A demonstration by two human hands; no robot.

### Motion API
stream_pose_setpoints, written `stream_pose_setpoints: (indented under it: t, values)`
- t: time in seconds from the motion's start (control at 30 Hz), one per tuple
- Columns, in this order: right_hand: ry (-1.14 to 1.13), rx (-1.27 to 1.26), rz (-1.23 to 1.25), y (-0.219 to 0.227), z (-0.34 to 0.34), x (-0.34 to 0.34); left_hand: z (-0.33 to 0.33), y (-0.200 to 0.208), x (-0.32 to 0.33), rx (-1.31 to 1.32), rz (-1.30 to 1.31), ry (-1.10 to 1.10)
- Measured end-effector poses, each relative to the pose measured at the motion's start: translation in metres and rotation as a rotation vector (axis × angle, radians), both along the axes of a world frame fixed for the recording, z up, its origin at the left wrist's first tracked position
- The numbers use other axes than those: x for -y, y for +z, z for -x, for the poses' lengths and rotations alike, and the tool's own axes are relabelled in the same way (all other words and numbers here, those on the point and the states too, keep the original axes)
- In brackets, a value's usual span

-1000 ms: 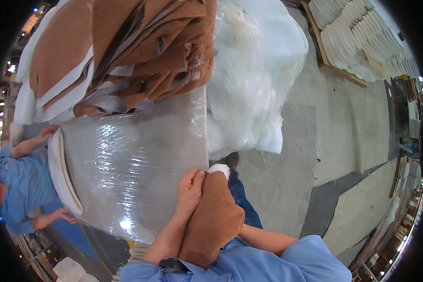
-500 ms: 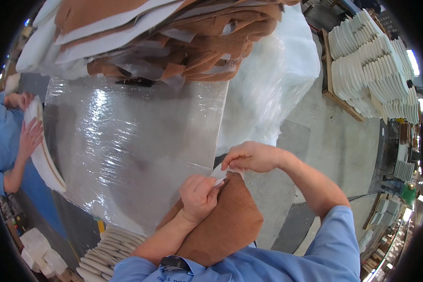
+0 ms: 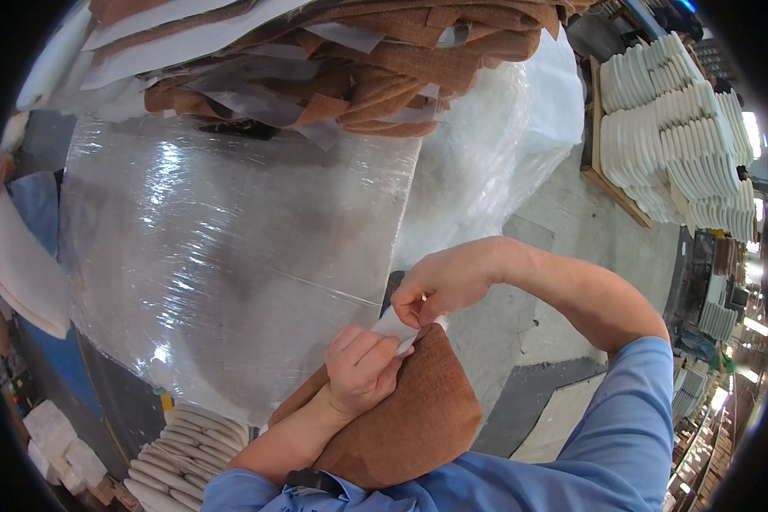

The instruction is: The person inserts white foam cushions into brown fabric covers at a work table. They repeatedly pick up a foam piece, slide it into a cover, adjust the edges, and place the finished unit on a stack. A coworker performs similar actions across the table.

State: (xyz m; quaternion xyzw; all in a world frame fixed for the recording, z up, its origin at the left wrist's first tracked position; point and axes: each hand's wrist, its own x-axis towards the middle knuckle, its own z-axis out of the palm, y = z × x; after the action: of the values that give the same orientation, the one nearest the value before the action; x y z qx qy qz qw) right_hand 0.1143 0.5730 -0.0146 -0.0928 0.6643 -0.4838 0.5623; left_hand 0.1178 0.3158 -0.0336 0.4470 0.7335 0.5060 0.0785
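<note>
Against my front rests a brown woven fabric cover [image 3: 418,410], bulging as if filled; what is inside is hidden. At its upper edge a white cloth flap [image 3: 391,324] sticks out. My left hand [image 3: 363,369] is closed on this flap at the near left, knuckles up. Just right of it, my right hand [image 3: 444,283] pinches the flap where it meets the brown edge, fingertips pointing down. The two hands are a short gap apart. Part of the cover lies hidden under my left forearm.
A plastic-wrapped table surface [image 3: 247,222] stands ahead, with a pile of brown fabric pieces [image 3: 367,77] at its far end. White wrapped material [image 3: 486,145] is beside it. White cushions sit on a pallet [image 3: 666,128] at right and in a stack [image 3: 188,456] lower left. Another person holds a white pad [image 3: 26,264].
Both hands stay on the white flap; my right hand's fingers have shifted slightly down along the edge. My view has moved a little. At left, the other person's white pad has moved away leftward.
</note>
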Motion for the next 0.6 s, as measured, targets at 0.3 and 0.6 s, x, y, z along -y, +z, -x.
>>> stream_pose_setpoints:
  t: [0.3, 0.6]
  values:
    - [-0.641, -0.403, -0.184, 0.018, -0.074, 0.013, 0.004, -0.008, -0.007, 0.419, 0.27, 0.032]
    - [-0.964, -0.44, -0.186, 0.014, -0.119, 0.036, -0.01, -0.026, -0.015, 0.541, 0.297, -0.088]
